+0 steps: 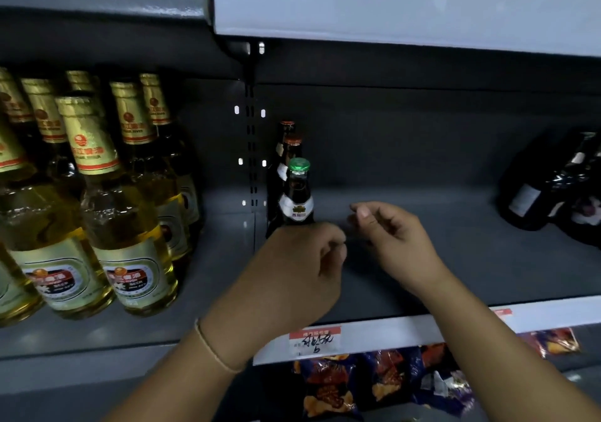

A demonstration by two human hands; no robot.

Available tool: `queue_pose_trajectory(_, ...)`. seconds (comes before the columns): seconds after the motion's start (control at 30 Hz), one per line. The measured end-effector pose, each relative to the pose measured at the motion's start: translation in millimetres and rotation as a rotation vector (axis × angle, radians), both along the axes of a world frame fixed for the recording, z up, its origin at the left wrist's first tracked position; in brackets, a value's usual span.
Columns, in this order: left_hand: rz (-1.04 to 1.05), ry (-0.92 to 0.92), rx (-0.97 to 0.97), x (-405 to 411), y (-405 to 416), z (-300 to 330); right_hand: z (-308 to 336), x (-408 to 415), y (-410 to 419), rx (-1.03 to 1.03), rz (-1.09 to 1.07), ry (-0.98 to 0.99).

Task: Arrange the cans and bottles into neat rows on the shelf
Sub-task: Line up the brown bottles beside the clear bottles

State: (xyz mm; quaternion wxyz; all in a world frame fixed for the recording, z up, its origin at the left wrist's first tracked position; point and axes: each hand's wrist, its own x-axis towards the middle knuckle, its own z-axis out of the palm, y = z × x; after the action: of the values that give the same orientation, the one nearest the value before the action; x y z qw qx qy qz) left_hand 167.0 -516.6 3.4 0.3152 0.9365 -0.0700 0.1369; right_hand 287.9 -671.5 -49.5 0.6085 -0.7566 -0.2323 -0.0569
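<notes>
Grey shelf [422, 226] bare between loosely curled left hand [292, 269], right hand [390, 236], dark bottles [533, 194].

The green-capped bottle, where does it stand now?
The green-capped bottle stands left of centre on the grey shelf, fronting two brown bottles, just behind the left hand.

The single head view looks forward and down from close range, straight into the grey shelf [455, 243] bay just beyond the curled fingers [331, 252].

Glossy glass bottles [130, 226], gold foil necks; matt grey metal shelf [422, 259].
</notes>
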Motion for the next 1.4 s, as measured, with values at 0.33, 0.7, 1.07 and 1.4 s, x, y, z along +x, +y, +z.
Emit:
queue_pose_trajectory(0.33,-0.116,-0.161,-0.144,93,-84,5,27,35,-94,-0.018,-0.141,-0.056)
queue_pose_trajectory(0.7,-0.224,-0.092,-0.189,200,-186,23,47,114,-232,-0.047,-0.417,-0.089)
queue_pose_trajectory(1.07,-0.208,-0.065,-0.241,253,-253,7,56,203,-322,-0.333,-0.728,-0.08)
queue_pose_trajectory(1.4,-0.167,-0.078,-0.259,260,-269,1,45,247,-336,-0.233,-0.607,0.053)
